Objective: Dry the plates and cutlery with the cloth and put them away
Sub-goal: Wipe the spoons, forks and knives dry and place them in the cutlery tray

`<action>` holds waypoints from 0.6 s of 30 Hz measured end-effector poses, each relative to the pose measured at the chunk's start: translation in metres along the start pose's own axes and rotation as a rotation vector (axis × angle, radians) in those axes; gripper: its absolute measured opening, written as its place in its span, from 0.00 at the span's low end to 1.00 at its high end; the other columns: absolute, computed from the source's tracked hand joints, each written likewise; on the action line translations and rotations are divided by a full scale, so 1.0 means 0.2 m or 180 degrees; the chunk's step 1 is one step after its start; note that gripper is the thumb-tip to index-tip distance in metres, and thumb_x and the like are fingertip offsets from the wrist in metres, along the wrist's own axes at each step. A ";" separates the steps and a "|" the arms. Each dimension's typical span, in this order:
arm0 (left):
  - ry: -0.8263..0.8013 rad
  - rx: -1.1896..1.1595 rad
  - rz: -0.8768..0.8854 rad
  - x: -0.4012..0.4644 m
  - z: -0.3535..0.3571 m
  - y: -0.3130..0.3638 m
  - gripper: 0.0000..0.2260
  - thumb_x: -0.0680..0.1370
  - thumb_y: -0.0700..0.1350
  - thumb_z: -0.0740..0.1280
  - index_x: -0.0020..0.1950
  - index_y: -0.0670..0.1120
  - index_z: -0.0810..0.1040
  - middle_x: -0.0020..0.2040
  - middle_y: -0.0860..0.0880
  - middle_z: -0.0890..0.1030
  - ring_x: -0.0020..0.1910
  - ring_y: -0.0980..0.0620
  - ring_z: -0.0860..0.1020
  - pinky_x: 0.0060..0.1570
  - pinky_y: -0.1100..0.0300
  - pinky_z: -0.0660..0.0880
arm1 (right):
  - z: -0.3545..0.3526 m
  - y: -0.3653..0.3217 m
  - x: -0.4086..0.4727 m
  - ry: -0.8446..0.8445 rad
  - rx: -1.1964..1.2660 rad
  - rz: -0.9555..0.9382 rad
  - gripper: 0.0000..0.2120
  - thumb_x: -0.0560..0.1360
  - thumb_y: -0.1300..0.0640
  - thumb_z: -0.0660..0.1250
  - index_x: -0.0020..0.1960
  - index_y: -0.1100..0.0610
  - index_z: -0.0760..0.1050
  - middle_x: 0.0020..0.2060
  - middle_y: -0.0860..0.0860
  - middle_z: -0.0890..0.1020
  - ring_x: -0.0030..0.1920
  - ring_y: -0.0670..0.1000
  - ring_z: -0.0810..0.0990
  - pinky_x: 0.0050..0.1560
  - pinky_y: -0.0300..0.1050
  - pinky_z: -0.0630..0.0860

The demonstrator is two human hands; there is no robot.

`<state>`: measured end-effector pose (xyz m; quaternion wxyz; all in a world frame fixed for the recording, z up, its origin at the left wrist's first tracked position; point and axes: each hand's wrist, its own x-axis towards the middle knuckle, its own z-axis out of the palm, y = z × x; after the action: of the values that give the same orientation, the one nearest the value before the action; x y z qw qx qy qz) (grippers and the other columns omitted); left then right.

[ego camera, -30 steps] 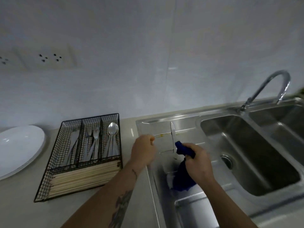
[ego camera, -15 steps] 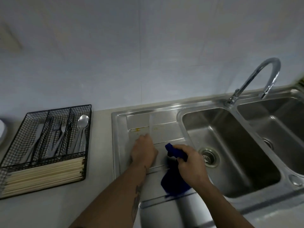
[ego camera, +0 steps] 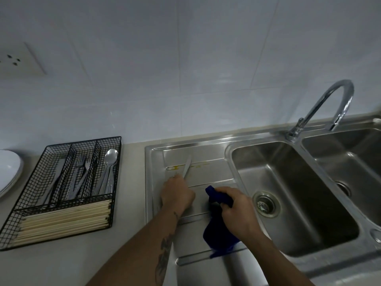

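— Two hands over the drainboard (ego camera: 208, 159), both of them busy. What has the left hand (ego camera: 177, 194) got?

— A table knife (ego camera: 187, 166). The fingers are curled round its handle, and the blade sticks out past the knuckles, pointing away toward the wall and tilted a little to the right. Whether the tip touches the steel I cannot tell.

— And the right hand (ego camera: 240, 211)?

— It is closed round a dark blue cloth (ego camera: 218, 234). One bunched end pokes out above the thumb, and the rest hangs down below the palm onto the ribbed steel. Cloth and knife are apart, with bare drainboard between them.

— What lies around them?

— Just right of the right hand is the near sink basin (ego camera: 292, 203) with its round drain strainer (ego camera: 264, 205). A second basin (ego camera: 350, 162) sits further right, and the curved chrome tap (ego camera: 329, 100) rises behind the divider between them.

— And on the left?

— On the pale counter (ego camera: 61, 265) stands a black wire cutlery tray (ego camera: 115, 182). Its three rear compartments hold knives (ego camera: 58, 178) on the left, forks (ego camera: 81, 176) in the middle and spoons (ego camera: 109, 172) on the right. The long front compartment is packed with pale chopsticks (ego camera: 64, 220) lying crosswise.

— Any plates?

— White plates (ego camera: 9, 172) are stacked at the far left edge, only partly in view. Above them a wall socket (ego camera: 18, 58) is set into the tiles.
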<state>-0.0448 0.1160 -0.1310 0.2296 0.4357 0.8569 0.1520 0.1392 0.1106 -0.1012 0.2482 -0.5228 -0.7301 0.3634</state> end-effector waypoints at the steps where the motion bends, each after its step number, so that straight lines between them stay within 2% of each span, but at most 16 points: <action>1: 0.0035 0.0010 0.0026 0.00 -0.02 -0.02 0.16 0.73 0.43 0.69 0.60 0.43 0.74 0.56 0.45 0.77 0.53 0.45 0.77 0.53 0.50 0.79 | 0.00 -0.02 -0.01 0.0011 0.0013 -0.0017 0.24 0.69 0.72 0.65 0.58 0.48 0.80 0.50 0.43 0.81 0.48 0.36 0.76 0.47 0.20 0.65; 7: 0.0428 0.0264 0.0517 -0.07 -0.17 -0.14 0.11 0.75 0.44 0.64 0.57 0.45 0.75 0.54 0.48 0.75 0.52 0.46 0.77 0.47 0.56 0.74 | 0.08 -0.11 -0.03 0.0049 0.0070 -0.0057 0.24 0.70 0.71 0.64 0.57 0.48 0.79 0.49 0.43 0.82 0.49 0.40 0.78 0.50 0.25 0.70; 10: 0.0795 0.0392 0.1024 -0.13 -0.26 -0.24 0.06 0.76 0.44 0.61 0.51 0.46 0.75 0.49 0.48 0.75 0.47 0.47 0.78 0.44 0.56 0.74 | 0.13 -0.21 -0.03 0.0258 -0.0087 -0.0217 0.23 0.70 0.71 0.64 0.58 0.50 0.79 0.51 0.46 0.81 0.50 0.44 0.77 0.50 0.25 0.68; 13: 0.1214 0.0619 0.1782 -0.18 -0.34 -0.36 0.02 0.74 0.42 0.69 0.46 0.47 0.79 0.43 0.49 0.76 0.38 0.49 0.77 0.34 0.59 0.70 | 0.20 -0.34 -0.03 0.0725 -0.0667 -0.0761 0.25 0.67 0.72 0.66 0.60 0.53 0.78 0.55 0.50 0.79 0.55 0.51 0.75 0.57 0.37 0.69; 14: 0.1359 0.0649 0.2046 -0.20 -0.37 -0.40 0.03 0.72 0.41 0.71 0.44 0.46 0.80 0.41 0.50 0.76 0.35 0.50 0.76 0.32 0.61 0.68 | 0.23 -0.39 -0.03 0.0840 -0.0903 -0.1038 0.26 0.65 0.71 0.68 0.60 0.54 0.78 0.56 0.51 0.78 0.56 0.52 0.75 0.58 0.43 0.72; 16: 0.1667 0.0598 0.2488 -0.25 -0.44 -0.46 0.04 0.70 0.38 0.72 0.43 0.46 0.81 0.39 0.50 0.75 0.34 0.51 0.74 0.32 0.63 0.66 | 0.30 -0.48 -0.03 0.0862 -0.1338 -0.1425 0.28 0.61 0.70 0.72 0.60 0.56 0.78 0.58 0.54 0.78 0.58 0.56 0.75 0.58 0.51 0.74; 18: 0.1908 0.0532 0.2709 -0.29 -0.51 -0.52 0.03 0.71 0.38 0.71 0.43 0.45 0.81 0.38 0.50 0.76 0.34 0.51 0.73 0.33 0.62 0.67 | 0.37 -0.53 -0.05 0.0713 -0.1663 -0.1550 0.30 0.58 0.69 0.74 0.60 0.57 0.78 0.59 0.55 0.78 0.60 0.58 0.75 0.57 0.55 0.75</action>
<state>-0.1386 0.0025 -0.0763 -0.1431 0.6994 0.6414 0.2809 0.0257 0.0613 -0.0627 0.2640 -0.4160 -0.8695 0.0357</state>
